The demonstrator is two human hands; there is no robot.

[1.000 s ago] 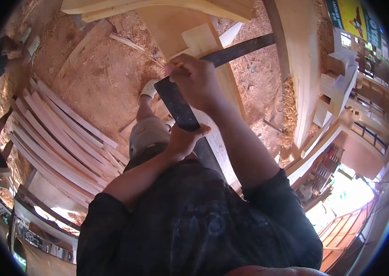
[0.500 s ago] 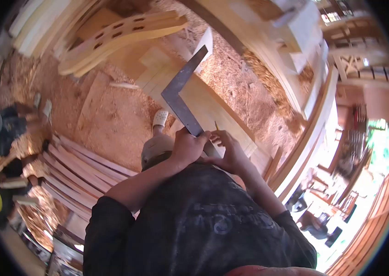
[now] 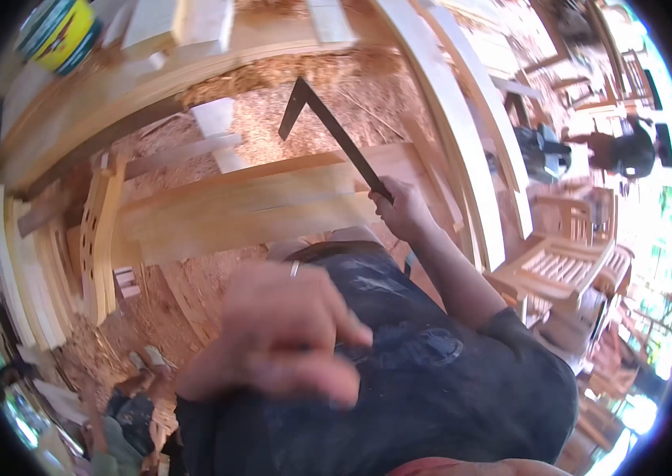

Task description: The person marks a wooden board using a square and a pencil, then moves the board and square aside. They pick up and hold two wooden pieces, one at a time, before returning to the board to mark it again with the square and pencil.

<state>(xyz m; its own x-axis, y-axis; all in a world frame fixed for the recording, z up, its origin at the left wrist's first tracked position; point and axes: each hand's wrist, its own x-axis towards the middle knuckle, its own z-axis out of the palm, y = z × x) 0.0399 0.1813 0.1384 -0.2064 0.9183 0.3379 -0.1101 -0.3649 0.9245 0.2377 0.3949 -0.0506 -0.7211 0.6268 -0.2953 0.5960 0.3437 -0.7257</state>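
While the right hand (image 3: 406,213) grips the square's (image 3: 342,139) end (likely stiff, light, best held there), the left hand (image 3: 288,321) spreads, empty.

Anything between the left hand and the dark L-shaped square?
Nothing visible blocks the left hand from the square. Only the square's near end is covered, by the right hand gripping it. The wide wooden board appears to lie below the path, though one view can't settle heights.

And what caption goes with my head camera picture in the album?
Near a wooden board, the right hand grips an L-shaped tool; the left hand is blurred.
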